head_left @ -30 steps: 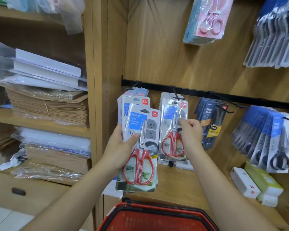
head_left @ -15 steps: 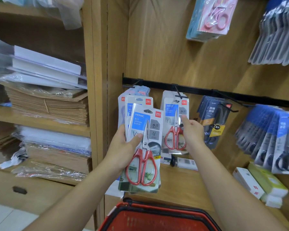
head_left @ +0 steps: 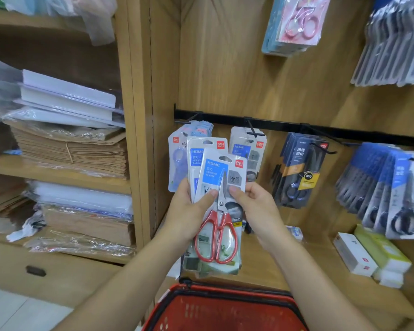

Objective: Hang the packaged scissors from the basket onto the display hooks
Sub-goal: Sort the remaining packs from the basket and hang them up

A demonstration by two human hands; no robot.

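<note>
My left hand point(head_left: 189, 211) grips a small stack of packaged red-handled scissors point(head_left: 216, 218), its thumb across the front pack. My right hand point(head_left: 253, 204) pinches the right edge of that front pack. Behind them, more packs of the same scissors point(head_left: 251, 151) hang on a hook point(head_left: 253, 130) of the black rail point(head_left: 285, 126). The red basket point(head_left: 225, 309) sits below my arms at the frame's bottom edge.
Black-handled scissors packs point(head_left: 299, 170) and blue-carded packs point(head_left: 385, 194) hang to the right. Small boxes point(head_left: 368, 254) lie on the lower shelf at right. A wooden upright point(head_left: 139, 139) divides off shelves of paper bags point(head_left: 69, 151) and plastic sleeves at left.
My right hand has let go of the pack hanging on the middle hook and come left and down onto the front pack in my left hand.
</note>
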